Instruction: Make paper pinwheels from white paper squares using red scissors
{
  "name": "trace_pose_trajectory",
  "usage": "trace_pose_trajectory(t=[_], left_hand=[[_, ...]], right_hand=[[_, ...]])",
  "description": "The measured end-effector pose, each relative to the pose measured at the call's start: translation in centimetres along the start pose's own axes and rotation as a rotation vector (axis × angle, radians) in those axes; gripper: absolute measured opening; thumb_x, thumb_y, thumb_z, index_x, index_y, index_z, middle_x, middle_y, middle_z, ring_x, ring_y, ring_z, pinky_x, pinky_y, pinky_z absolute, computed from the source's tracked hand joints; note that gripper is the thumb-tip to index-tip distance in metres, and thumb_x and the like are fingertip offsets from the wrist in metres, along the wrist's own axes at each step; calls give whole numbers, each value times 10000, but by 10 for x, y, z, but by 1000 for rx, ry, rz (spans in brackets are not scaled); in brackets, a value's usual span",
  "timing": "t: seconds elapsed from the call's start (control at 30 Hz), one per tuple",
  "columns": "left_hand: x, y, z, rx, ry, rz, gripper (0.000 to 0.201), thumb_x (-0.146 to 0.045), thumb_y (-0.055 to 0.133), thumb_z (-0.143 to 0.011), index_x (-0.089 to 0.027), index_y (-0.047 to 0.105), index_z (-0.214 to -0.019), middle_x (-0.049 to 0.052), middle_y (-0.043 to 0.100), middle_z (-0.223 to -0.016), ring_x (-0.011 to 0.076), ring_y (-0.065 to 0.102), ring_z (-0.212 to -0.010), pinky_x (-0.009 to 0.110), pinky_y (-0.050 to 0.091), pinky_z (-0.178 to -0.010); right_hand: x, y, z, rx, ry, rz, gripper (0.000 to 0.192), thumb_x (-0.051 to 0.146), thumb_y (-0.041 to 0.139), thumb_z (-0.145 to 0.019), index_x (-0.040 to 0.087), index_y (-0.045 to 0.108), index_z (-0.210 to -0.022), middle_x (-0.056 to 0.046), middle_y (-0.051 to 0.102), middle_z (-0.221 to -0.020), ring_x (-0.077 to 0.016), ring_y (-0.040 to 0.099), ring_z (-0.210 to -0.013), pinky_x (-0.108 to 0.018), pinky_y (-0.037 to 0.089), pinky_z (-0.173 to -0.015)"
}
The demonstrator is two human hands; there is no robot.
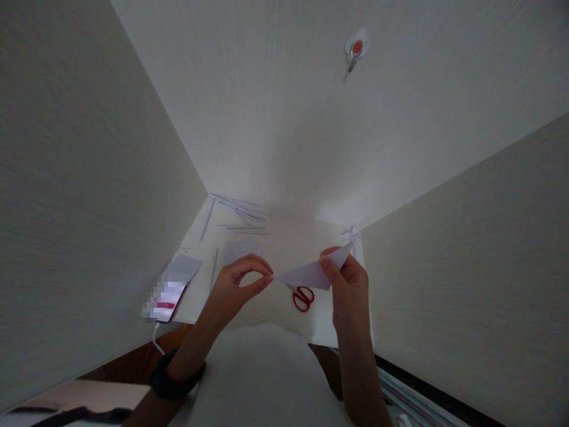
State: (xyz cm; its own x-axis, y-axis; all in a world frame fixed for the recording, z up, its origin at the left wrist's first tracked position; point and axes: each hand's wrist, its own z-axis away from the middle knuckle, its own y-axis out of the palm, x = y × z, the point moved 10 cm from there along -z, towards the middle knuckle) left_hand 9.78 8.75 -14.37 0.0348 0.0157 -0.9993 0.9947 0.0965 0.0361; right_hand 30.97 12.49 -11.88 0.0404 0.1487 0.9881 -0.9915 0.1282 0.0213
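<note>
A white sheet of paper folded to a triangle (306, 275) is held up above the table between my two hands. My left hand (240, 284) pinches its narrow left tip between thumb and forefinger. At the wide end, my right hand (347, 279) grips the paper, thumb on the near face and fingers behind. Below the paper lies a pair of scissors with red handles (303, 299); the paper covers part of the blades. Beyond my left hand rests a pale piece of paper (242, 249), partly hidden by that hand.
Thin paper strips (240, 207) lie at the table's back left. A phone with a lit screen (169, 299) and white cable is at the left edge, beside grey paper (182, 268). Crumpled white paper (352, 234) sits back right. Walls enclose the table (284, 237) on three sides.
</note>
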Motion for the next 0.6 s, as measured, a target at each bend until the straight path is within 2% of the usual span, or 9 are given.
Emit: trace_pose_trajectory(t=[0.17, 0.27, 0.33, 0.4, 0.47, 0.5, 0.6], left_hand=[[11, -14, 1, -50, -29, 34, 78, -254, 767, -745, -214, 722, -696, 29, 697, -814, 181, 649, -826, 305, 508, -841], [21, -17, 1, -69, -81, 40, 124, -330, 779, -749, -223, 750, -806, 36, 715, -905, 196, 655, -902, 316, 515, -877], [37, -19, -1, -89, -133, 40, 210, -376, 781, -750, -225, 757, -894, 49, 723, -982, 216, 656, -955, 333, 525, -886], [62, -25, -3, -136, -191, 42, 270, -391, 775, -762, -218, 744, -967, 59, 719, -1035, 231, 652, -999, 359, 531, -900], [97, -36, -3, -216, -256, 46, 303, -348, 731, -824, -190, 696, -1080, 75, 693, -1120, 240, 645, -1043, 415, 531, -916], [116, -44, -2, -268, -289, 53, 318, -330, 674, -879, -163, 648, -1149, 89, 664, -1181, 242, 646, -1045, 457, 539, -898], [173, -74, 11, -444, -386, 55, 346, -333, 602, -933, -174, 583, -1239, 103, 621, -1249, 240, 646, -1037, 455, 559, -862]], right_hand=[[0, -4, -4, 8, -14, 38, 208, 377, 709, -717, 191, 623, -750, 30, 557, -624, -134, 495, -587, -244, 413, -540], [-4, 4, -5, 78, -6, 75, 202, 368, 724, -703, 187, 637, -728, 20, 586, -626, -146, 520, -595, -259, 436, -555], [-7, 9, -3, 121, 2, 96, 192, 361, 722, -704, 187, 643, -717, 20, 587, -619, -147, 523, -589, -263, 438, -556], [-10, 13, -1, 143, 11, 110, 185, 360, 713, -715, 188, 648, -730, 21, 587, -623, -146, 523, -586, -261, 435, -553], [-13, 14, 0, 147, 17, 118, 182, 361, 707, -725, 188, 650, -742, 20, 590, -632, -145, 523, -586, -261, 432, -555], [-14, 13, 0, 145, 20, 119, 181, 360, 706, -727, 189, 651, -746, 20, 592, -635, -144, 523, -586, -261, 432, -558], [-16, 10, 0, 138, 26, 118, 183, 361, 712, -725, 190, 649, -745, 22, 593, -633, -146, 525, -589, -266, 435, -569]])
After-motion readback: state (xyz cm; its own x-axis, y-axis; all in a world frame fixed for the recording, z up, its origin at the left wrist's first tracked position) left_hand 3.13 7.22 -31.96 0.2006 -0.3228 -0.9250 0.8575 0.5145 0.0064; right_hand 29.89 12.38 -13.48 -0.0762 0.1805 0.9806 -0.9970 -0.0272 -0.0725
